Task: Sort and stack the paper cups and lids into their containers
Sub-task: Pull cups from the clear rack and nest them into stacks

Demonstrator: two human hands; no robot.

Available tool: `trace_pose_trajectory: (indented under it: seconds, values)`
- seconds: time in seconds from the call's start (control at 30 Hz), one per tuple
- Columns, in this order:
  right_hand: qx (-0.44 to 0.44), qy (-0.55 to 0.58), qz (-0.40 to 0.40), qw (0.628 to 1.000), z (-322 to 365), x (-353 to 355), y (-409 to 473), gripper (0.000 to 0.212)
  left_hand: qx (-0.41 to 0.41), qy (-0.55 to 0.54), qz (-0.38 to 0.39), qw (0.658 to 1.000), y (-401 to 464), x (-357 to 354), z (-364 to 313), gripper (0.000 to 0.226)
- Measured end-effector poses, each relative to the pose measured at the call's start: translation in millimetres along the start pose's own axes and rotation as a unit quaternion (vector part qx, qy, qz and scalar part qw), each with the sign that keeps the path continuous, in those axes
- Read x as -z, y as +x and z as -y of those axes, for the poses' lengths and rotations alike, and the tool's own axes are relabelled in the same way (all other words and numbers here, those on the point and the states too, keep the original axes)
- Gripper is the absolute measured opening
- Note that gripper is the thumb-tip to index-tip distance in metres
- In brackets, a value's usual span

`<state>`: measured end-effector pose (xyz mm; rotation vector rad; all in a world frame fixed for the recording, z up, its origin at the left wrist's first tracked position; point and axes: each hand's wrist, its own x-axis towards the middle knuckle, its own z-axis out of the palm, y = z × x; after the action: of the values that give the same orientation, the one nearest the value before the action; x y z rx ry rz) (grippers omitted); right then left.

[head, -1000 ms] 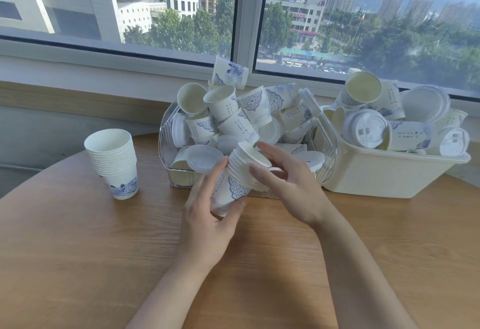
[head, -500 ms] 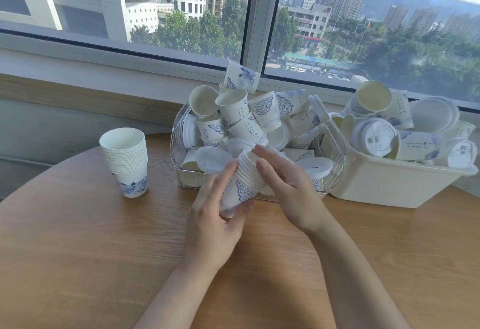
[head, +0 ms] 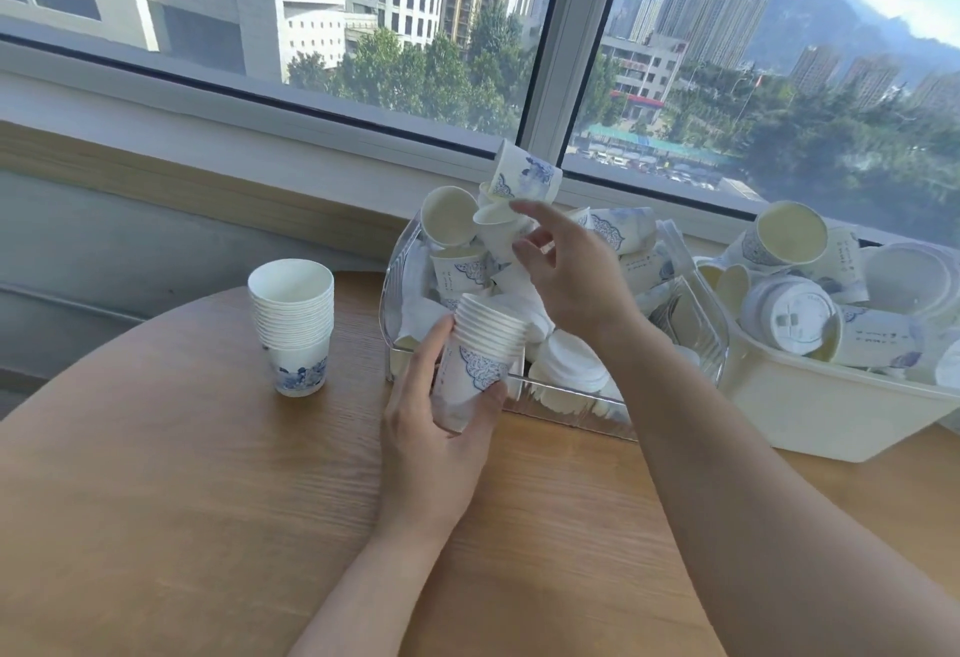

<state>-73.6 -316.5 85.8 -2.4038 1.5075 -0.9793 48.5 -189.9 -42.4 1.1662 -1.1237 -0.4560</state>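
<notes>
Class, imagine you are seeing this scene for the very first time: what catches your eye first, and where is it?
First, the clear bin at the table's far edge, heaped with loose cups, where the right hand reaches for a loose cup. In front of it, the left hand holds a nested stack of cups; another finished stack stands on the left.

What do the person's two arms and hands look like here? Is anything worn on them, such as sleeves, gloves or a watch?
Both forearms are bare as far as the picture shows; no sleeve edge is in view. The left hand and the right hand wear no gloves. No ring, watch or bracelet shows on either. The fingernails look short and unpainted.
</notes>
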Motion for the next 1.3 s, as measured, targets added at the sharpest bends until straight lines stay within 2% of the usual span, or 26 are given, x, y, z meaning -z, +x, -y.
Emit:
trace_pose_trajectory:
  seconds: [0.13, 0.3, 0.47, 0.63, 1.03, 1.3]
  values:
    - [-0.001, -0.025, -0.011, 1.0, -1, -3, 8, 0.028, -0.002, -0.004, 0.004, 1.0, 0, 1, -2, 0.072]
    - [0.001, -0.015, -0.061, 0.998, -2, 3, 6, 0.012, -0.006, -0.015, 0.011, 1.0, -2, -1, -3, 0.072]
    - [-0.002, 0.09, -0.124, 0.988, 3, 22, -12, 0.008, -0.008, -0.017, 0.005, 1.0, -2, -1, -2, 0.072]
    - [-0.046, 0.251, -0.181, 0.95, 3, 41, -56, 0.009, -0.029, -0.01, 0.013, 0.999, -3, -2, -4, 0.071]
    - [-0.056, 0.339, -0.082, 0.936, -17, 33, -108, 0.021, -0.067, 0.049, 0.058, 0.995, -8, -4, -5, 0.071]
    - [-0.075, 0.335, -0.021, 0.939, -35, 22, -114, 0.02, -0.082, 0.07, 0.063, 0.992, -8, -6, -2, 0.073]
